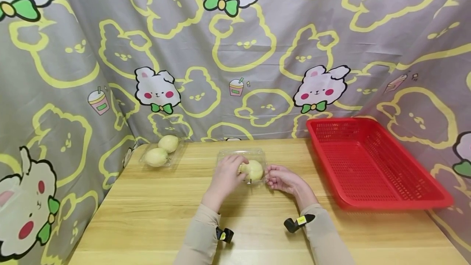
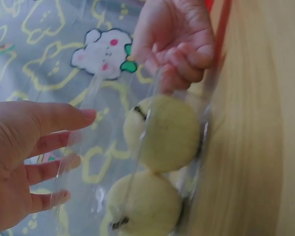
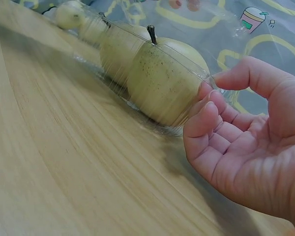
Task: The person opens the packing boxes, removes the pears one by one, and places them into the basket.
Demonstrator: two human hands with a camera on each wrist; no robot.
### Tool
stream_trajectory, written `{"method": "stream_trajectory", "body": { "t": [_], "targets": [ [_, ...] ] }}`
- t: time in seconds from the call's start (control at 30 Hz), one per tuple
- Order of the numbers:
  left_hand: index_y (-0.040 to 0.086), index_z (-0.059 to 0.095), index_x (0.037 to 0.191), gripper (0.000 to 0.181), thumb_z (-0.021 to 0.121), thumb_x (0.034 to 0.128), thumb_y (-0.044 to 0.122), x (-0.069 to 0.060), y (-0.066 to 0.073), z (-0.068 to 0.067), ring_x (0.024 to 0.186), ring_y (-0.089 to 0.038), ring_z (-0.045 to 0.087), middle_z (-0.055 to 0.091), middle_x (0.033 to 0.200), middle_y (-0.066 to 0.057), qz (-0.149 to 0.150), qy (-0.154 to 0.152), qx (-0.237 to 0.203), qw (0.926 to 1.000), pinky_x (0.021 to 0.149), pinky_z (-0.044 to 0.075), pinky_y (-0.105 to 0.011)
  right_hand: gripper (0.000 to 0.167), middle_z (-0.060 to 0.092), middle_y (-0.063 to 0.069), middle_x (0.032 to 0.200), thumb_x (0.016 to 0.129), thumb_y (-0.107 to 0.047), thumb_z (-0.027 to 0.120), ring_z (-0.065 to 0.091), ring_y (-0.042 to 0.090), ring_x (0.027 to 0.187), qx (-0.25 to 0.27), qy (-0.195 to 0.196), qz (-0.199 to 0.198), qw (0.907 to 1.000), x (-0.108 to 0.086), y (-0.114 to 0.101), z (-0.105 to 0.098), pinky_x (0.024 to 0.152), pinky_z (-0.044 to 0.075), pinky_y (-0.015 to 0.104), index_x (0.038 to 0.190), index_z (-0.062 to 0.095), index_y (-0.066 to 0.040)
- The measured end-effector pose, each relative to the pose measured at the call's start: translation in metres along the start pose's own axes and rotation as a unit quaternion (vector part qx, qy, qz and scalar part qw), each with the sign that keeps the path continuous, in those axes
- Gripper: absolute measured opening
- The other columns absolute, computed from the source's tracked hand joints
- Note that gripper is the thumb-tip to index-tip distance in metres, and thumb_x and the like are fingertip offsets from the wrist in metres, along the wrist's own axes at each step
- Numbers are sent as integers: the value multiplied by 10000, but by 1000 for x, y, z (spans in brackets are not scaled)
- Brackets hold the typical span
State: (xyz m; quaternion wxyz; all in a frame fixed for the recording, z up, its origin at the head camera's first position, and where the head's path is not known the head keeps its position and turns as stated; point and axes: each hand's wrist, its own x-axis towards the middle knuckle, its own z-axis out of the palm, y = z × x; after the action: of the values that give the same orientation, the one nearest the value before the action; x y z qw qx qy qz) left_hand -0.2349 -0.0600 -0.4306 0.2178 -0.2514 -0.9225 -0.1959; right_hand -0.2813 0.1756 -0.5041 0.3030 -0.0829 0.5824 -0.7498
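Observation:
A clear plastic clamshell box [image 1: 254, 151] with two pale yellow pears [image 2: 162, 132] inside stands at the middle of the table. My left hand [image 1: 229, 175] reaches over its left side. In the left wrist view, those fingers are spread and fairly straight against the clear lid [image 2: 96, 191]. At the box's right end is my right hand [image 1: 285, 180]. The right wrist view shows its thumb and curled fingers pinching the corner of the box beside the nearer pear [image 3: 167, 83].
Another clear box with two pears [image 1: 156, 157] sits at the table's back left. A red plastic basket [image 1: 386, 203] stands on the right. Behind the wooden table [image 1: 147, 212] hangs a grey patterned curtain [image 1: 235, 105].

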Motion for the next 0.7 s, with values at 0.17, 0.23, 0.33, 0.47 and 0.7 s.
{"method": "stream_trajectory", "body": {
  "t": [0.17,0.23,0.33,0.47,0.7],
  "targets": [
    [207,661,1049,290,799,797,248,-2,-11,-10,1103,-255,623,710,1147,-14,-256,-147,-72,9995,941,498,-472,205,591,-26,704,902,56,438,517,66,600,27,-57,-1,10000,1,0,0,558,444,182,857,483,-139],
    [200,665,1039,285,799,796,265,-2,-16,-13,1096,-257,627,713,1140,-19,-302,-157,-132,9993,931,502,-470,204,591,-28,705,902,55,440,516,66,600,22,-70,-4,10000,1,0,0,559,443,181,856,482,-139],
    [185,667,1033,288,798,794,280,-3,-21,-16,1100,-274,627,712,1137,-32,-368,-203,-247,9988,940,500,-479,196,592,-30,706,899,48,449,516,65,598,12,-51,13,10000,1,0,1,560,445,179,857,481,-141],
    [180,664,1033,288,792,801,293,-4,-25,-21,1133,-302,608,704,1144,-37,-482,-313,-445,9974,975,481,-500,192,593,-35,708,899,41,457,518,61,598,-17,-36,29,10000,0,1,2,561,449,176,859,479,-145],
    [162,671,1035,275,775,823,304,-3,-32,-28,1092,-271,624,709,1123,-10,-454,-146,-638,9968,965,495,-451,182,601,-40,707,896,35,453,526,54,596,-31,-89,-25,10000,-2,0,2,561,458,171,862,494,-139]
  ]
}}
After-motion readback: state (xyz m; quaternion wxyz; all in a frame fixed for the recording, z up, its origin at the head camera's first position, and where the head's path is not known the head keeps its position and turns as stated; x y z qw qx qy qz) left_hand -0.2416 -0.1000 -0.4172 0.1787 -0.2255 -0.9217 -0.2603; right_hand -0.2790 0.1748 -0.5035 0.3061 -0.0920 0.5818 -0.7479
